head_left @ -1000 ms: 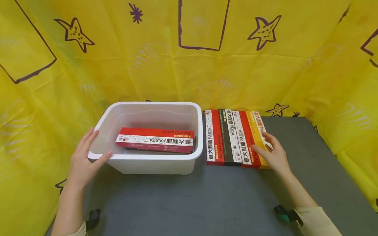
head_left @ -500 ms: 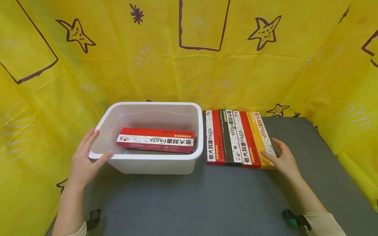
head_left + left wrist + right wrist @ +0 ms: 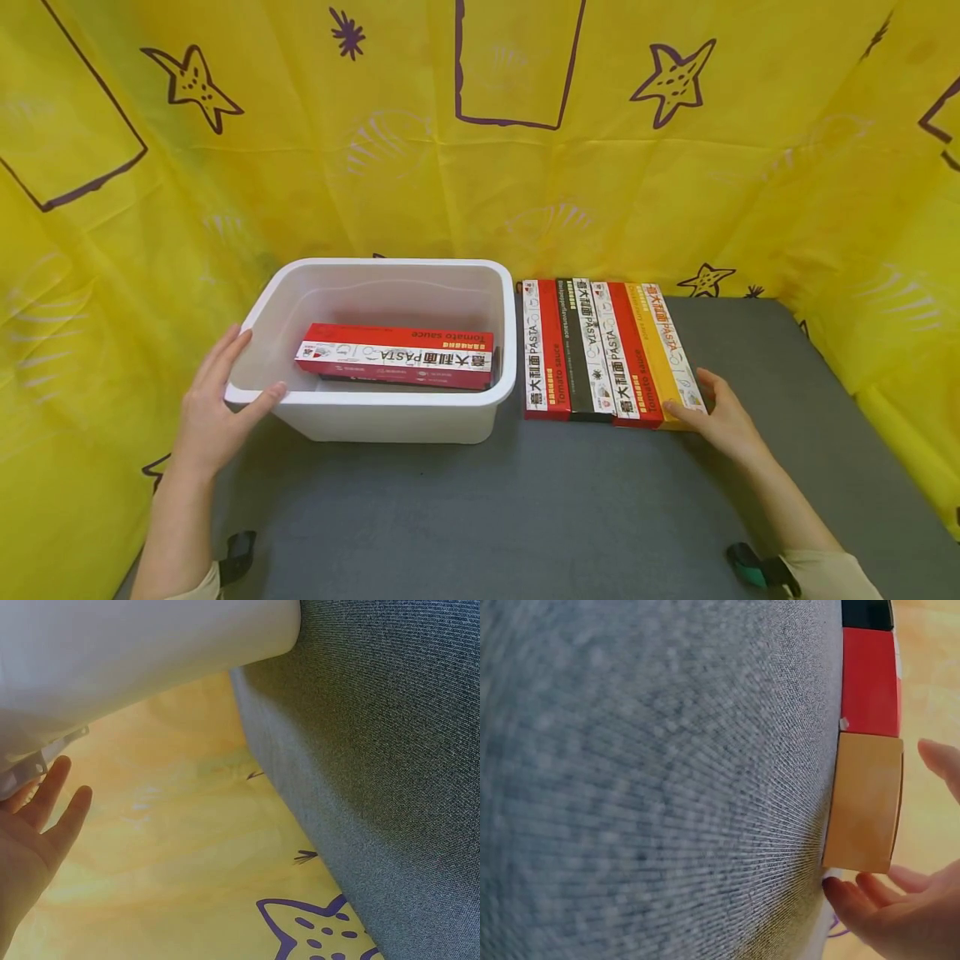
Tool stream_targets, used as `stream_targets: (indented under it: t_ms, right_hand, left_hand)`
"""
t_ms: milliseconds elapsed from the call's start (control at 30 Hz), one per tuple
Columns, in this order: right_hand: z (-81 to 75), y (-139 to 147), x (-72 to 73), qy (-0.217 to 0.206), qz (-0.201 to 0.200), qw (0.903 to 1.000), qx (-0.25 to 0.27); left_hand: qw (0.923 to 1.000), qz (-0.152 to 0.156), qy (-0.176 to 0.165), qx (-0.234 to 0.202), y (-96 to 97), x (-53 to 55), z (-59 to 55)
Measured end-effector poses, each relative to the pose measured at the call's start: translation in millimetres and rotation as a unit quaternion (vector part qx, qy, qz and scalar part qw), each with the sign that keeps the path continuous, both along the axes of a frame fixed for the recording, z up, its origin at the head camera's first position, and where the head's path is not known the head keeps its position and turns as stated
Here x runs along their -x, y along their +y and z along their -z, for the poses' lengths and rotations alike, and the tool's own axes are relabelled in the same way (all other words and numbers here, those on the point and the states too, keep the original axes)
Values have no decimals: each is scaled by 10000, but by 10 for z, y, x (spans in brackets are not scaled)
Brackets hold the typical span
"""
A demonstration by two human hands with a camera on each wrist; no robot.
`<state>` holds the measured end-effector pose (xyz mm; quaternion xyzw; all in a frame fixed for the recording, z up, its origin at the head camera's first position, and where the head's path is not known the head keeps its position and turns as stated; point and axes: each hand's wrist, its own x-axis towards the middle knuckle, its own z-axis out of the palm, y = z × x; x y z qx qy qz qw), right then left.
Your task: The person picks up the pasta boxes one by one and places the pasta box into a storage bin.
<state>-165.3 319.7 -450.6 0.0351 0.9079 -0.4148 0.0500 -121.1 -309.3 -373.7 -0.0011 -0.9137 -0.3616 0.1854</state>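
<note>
At the left front corner of the white plastic tub [image 3: 401, 421], my left hand [image 3: 213, 408] rests on the rim, its thumb on the front edge and its fingers spread along the side. In the left wrist view the fingers [image 3: 69, 819] look fairly straight beneath the rim. My right hand [image 3: 723, 417] is at the near end of the yellow pasta box [image 3: 660, 350], the outermost of a flat row. The right wrist view has its fingertips [image 3: 844, 892] low by the box's outer side, while the thumb [image 3: 939, 759] stands apart above the top face.
Inside the tub lies a red pasta box [image 3: 397, 340] on top of a darker one. To its right on the grey table [image 3: 480, 508], two red boxes [image 3: 551, 358] and a black box [image 3: 579, 367] complete the row. A yellow patterned curtain [image 3: 420, 183] surrounds the table.
My right hand has slid right and toward me along the yellow box, its fingers now lower at the outer edge. The left hand, the tub and the boxes have stayed put.
</note>
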Motion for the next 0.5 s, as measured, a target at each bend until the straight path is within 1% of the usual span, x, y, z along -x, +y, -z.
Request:
stream_targets:
  t_ms: [233,400,500]
  right_hand:
    - [10,-7,-13,-82,-125,9997,192]
    - [24,-3,-28,-104,-212,9996,140]
    - [28,-7,-35,-105,-226,9996,99]
  left_hand:
    - [10000,0,6,-23,-9,7,10]
    - [10000,13,4,-48,-1,6,6]
    - [10000,-39,-70,-28,6,2,-6]
